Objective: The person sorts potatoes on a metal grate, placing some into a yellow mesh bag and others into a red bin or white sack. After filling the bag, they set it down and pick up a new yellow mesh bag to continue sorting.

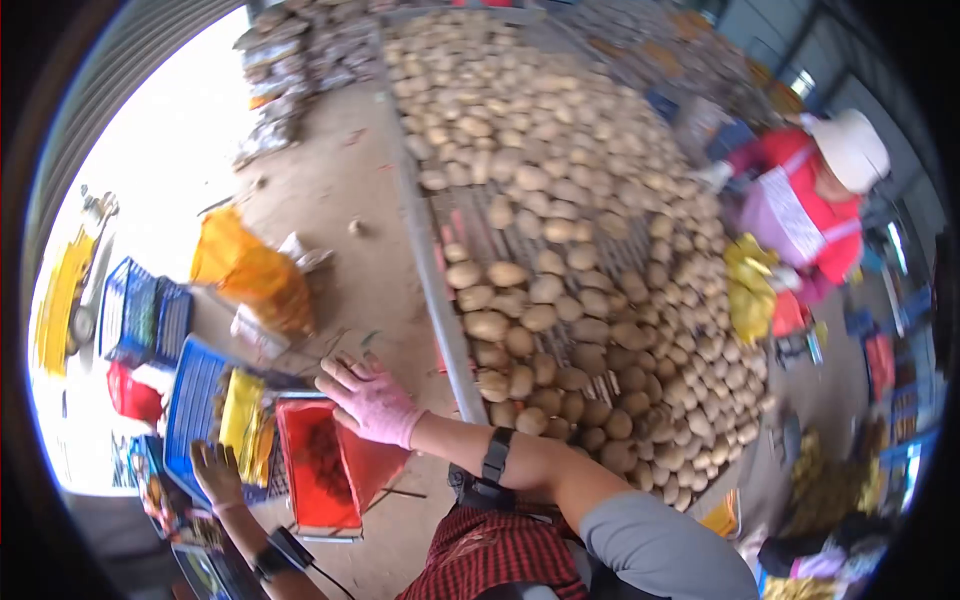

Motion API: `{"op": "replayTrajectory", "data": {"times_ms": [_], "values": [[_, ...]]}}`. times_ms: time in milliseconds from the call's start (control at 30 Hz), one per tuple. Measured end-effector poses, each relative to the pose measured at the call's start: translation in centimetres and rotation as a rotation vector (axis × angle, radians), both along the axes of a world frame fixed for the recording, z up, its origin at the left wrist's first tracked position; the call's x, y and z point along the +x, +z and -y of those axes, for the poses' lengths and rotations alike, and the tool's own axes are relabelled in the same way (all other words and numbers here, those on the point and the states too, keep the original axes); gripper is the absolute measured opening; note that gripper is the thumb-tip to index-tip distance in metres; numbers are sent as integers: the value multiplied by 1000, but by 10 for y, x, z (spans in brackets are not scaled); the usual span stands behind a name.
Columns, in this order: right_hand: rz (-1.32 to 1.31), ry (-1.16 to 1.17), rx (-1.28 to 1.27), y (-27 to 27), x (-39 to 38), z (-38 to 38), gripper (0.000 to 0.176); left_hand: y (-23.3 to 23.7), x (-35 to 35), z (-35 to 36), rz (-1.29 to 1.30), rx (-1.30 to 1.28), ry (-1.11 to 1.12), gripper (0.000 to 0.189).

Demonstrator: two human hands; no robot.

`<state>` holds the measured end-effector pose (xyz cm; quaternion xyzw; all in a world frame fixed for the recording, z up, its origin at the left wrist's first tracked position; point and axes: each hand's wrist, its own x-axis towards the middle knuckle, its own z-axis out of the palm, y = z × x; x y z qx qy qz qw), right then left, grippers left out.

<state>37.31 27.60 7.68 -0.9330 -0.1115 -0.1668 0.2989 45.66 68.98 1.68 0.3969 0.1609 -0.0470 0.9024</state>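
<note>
My right hand [372, 402], in a pink and grey work glove, reaches out over the rim of a red bag [378, 462], its fingers spread and nothing in them. That bag hangs wide on a metal stand, with dark reddish contents low inside. My left hand [218, 476], in a pale glove with darker fingertips, is beside a blue plastic crate [200, 390], fingers apart. Close to it, folded yellow bags [243, 420] lie across the crate. To the right of my hands, potatoes [545, 290] cover a long slatted sorting table, slightly blurred.
The table's metal edge [440, 270] runs along my right side. An orange mesh sack [250, 270] stands on the floor ahead, near more blue crates [140, 312]. Across the table, a person in red [815, 210] holds a yellow bag [750, 285]. Filled sacks are stacked behind.
</note>
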Motion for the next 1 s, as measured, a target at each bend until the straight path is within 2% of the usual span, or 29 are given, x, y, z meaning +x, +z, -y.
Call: {"op": "replayTrajectory", "data": {"times_ms": [33,67,100,133,167,200,233,267,300,333,367,400,433,467,500,567,600,667,700,767,800,867,933,1000], "values": [[193,-43,-223,-16,-1,20,49,33,-9,60,-168,242,298,33],[101,-154,-207,-35,-6,48,52,-4,-7,56,-92,314,132,41],[-71,-191,-122,-34,-17,88,51,-20,-9,75,-168,337,95,41],[-77,-317,-268,-39,-37,126,51,-22,-12,112,-237,296,107,38],[-195,-417,-387,-55,-58,166,51,-28,-12,137,-211,358,12,36],[-103,-435,-492,-62,-86,203,50,-43,-4,157,-156,370,-112,37],[-287,-444,-460,-63,-117,233,53,-49,-2,192,49,588,-125,34],[-541,-527,-495,-32,-142,251,51,-56,8,220,116,597,-189,33],[-494,-570,-435,-39,-171,278,50,-36,6,258,148,580,-291,32],[-443,-614,-377,-37,-190,300,50,-7,8,304,40,483,-262,32],[-464,-709,-600,-38,-202,322,47,20,5,347,98,554,-255,33],[-488,-801,-823,-31,-210,340,45,20,13,370,156,549,-379,34],[-527,-1036,-708,-36,-222,364,42,-9,33,390,253,520,-429,34],[-558,-1271,-582,-40,-228,386,39,-1,36,417,322,630,-499,36],[-563,-1279,-575,-32,-230,400,39,9,34,447,390,738,-563,39],[-625,-1224,-616,-4,-232,413,33,19,38,492,748,1269,-610,48],[-530,-1125,-480,-1,-223,412,32,24,40,515,748,1271,-615,48],[-423,-908,-215,-4,-189,395,35,31,43,556,892,1684,-729,60],[-408,-791,-85,-8,-171,381,38,28,45,571,890,1690,-735,60],[-509,-709,-89,-32,-141,362,50,15,47,593,899,1842,-870,65],[-511,-703,-81,-39,-130,356,50,16,41,598,893,1851,-872,65],[-487,-819,-176,-49,-118,349,60,27,21,605,867,2022,-1229,69],[-513,-792,-126,-67,-118,358,66,29,1,598,967,2061,-1198,64],[-189,-644,174,-85,-123,373,69,30,-16,589,1189,2084,-1170,64]]}}
